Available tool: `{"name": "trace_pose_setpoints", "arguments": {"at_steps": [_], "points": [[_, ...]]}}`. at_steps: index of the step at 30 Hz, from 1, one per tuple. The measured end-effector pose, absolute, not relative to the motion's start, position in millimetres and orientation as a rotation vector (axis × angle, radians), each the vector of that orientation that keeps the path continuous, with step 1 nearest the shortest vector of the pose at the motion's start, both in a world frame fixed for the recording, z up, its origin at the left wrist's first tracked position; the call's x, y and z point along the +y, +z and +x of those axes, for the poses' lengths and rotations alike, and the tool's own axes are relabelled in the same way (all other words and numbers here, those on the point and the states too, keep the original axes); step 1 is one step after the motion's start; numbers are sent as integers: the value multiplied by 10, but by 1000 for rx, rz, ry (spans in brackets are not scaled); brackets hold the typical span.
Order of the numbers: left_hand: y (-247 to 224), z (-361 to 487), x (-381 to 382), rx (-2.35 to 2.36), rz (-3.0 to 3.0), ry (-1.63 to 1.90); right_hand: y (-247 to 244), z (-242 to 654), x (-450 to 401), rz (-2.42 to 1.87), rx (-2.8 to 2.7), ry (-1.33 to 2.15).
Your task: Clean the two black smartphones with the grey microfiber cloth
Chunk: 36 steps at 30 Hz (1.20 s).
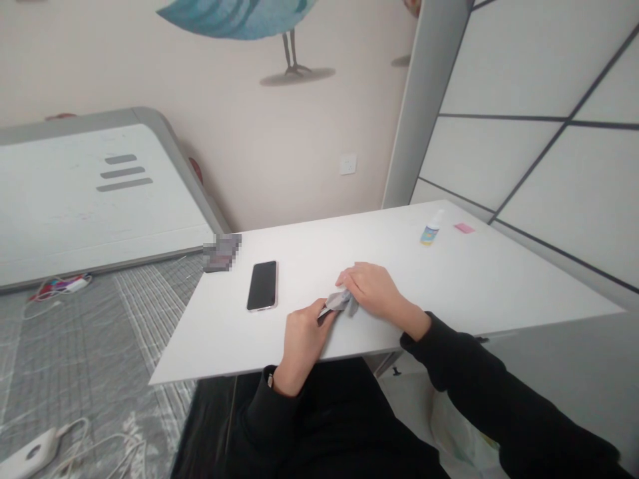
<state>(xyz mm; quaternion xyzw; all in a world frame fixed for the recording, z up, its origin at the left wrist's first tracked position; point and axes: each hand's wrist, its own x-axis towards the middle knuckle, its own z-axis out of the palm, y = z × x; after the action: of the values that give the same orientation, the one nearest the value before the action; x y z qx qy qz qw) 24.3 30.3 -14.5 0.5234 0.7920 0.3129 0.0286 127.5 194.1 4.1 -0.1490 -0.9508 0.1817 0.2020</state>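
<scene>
- Left hand (pixel 302 346): closed, back of the hand up, fingers curled in and pinching one end of a grey cloth (pixel 342 303). Its fingertips are hidden in the fabric.
- Right hand (pixel 374 289): also closed on the cloth, fingers folded over the other end. Much of the cloth is covered by the two hands, so its full shape and any folds can't be made out.
- The cloth is bunched between the hands, just above the near edge of a white table (pixel 499 279).
- Phone (pixel 262 285): lies flat on the table, dark screen up, pale frame, just left of the left hand and not touching it.
- Small spray bottle (pixel 432 228): upright near the far edge, white cap, blue label; the label text is too small to read.
- Pink sticky note (pixel 464 228): flat, just right of the bottle.
- Pixelated patch (pixel 222 253): at the table's far left corner, object blurred out, cannot tell what it is.
- Black sleeves (pixel 479 372) cover both forearms; a thin band (pixel 270 380) shows at the left wrist.
- Below the table, on a grey patterned mat (pixel 84 346), a white corded device (pixel 30 456) is cut off by the frame's lower edge.
- Wall behind: a socket (pixel 348 163) and a painted bird (pixel 239 16), cropped at the top.
</scene>
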Motion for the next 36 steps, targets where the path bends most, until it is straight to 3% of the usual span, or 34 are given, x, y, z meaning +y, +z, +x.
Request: {"name": "trace_pose_setpoints", "arguments": {"at_steps": [7, 16, 23, 31, 36], "points": [[-256, 208, 332, 2436, 1508, 1009, 65, 1050, 1515, -206, -2755, 329], [-153, 224, 137, 2143, 1540, 1130, 87, 1300, 1959, -424, -2701, 164], [-373, 129, 205, 2255, 1463, 1096, 119, 1050, 1296, -44, -2734, 231], [-234, 217, 156, 2160, 1507, 1152, 102, 1209, 1962, -418, -2748, 116], [-314, 189, 204, 2174, 1483, 1138, 150, 1189, 1634, -114, -2758, 214]]}}
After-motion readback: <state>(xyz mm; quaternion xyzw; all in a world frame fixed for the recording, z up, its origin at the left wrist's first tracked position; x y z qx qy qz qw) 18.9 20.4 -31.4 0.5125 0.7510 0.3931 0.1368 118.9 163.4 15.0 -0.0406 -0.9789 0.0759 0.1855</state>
